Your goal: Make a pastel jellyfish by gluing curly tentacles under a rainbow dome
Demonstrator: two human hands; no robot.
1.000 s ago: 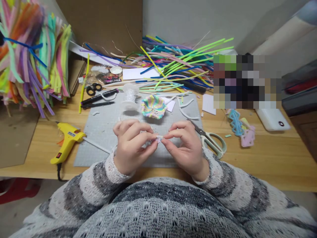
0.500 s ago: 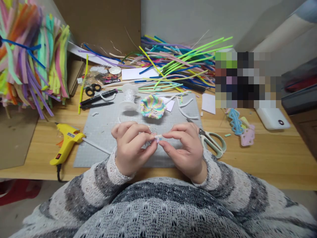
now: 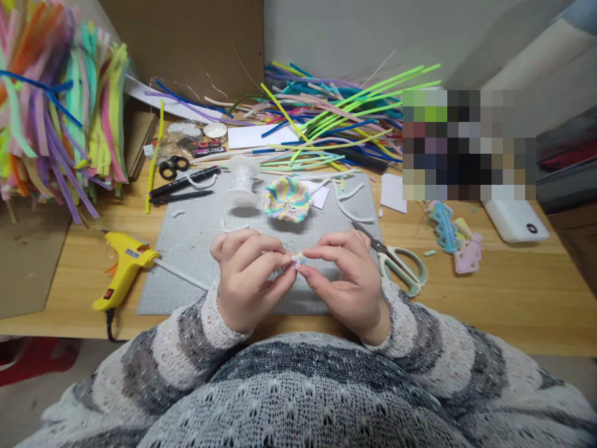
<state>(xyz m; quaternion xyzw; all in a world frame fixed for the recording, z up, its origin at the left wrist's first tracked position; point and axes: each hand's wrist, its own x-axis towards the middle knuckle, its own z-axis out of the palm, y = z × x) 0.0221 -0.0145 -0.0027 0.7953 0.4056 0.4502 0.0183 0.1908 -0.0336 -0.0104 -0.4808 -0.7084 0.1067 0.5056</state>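
Between my fingertips is a small pastel piece (image 3: 298, 259), white, blue and lilac, partly hidden by the fingers. My left hand (image 3: 252, 274) pinches its left side, and my right hand (image 3: 347, 280) has thumb and forefinger closed on its right side. Both hands are above the grey cutting mat (image 3: 186, 242). Just beyond them lies a ruffled, multicoloured pastel disc (image 3: 288, 200) with a spool of clear thread (image 3: 242, 183) to its left. Scissors with pale green handles (image 3: 403, 270) rest right of my right hand.
A yellow glue gun (image 3: 124, 267) lies at the left, with black pens (image 3: 184, 183) and small black scissors (image 3: 173, 167) behind. Pipe cleaners (image 3: 326, 118) are heaped at the back; bundles (image 3: 51, 106) stand far left. A white device (image 3: 515, 214) and pastel shapes (image 3: 445, 230) are at the right.
The view has shifted slightly. Both hands keep nearly the same pose around the small piece, and more of a white strip shows beyond my left hand.
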